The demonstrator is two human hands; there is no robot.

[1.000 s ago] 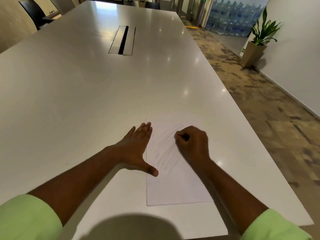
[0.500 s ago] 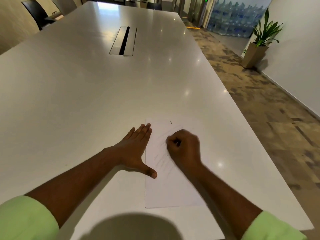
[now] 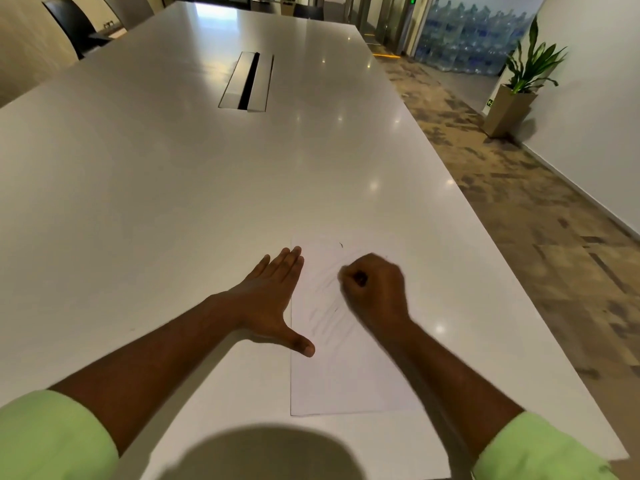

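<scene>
A white sheet of paper (image 3: 346, 375) lies on the white table (image 3: 173, 202) near its front right corner, with faint grey pencil strokes across its upper half. My left hand (image 3: 270, 303) lies flat with straight fingers along the sheet's left edge, and its thumb tip rests on the paper. My right hand (image 3: 375, 289) is curled into a fist on the upper part of the sheet. It grips a small dark object (image 3: 360, 278) that is mostly hidden by the fingers. The right hand is blurred.
A metal cable hatch (image 3: 247, 81) is set into the table's middle. The table's right edge runs close to the sheet, with patterned carpet beyond. A potted plant (image 3: 516, 91) stands by the right wall, and a dark chair (image 3: 72, 26) at the far left.
My right fist slid left across the sheet, then back toward its upper right. The pencil strokes look fainter and fewer now. My left hand has stayed in place.
</scene>
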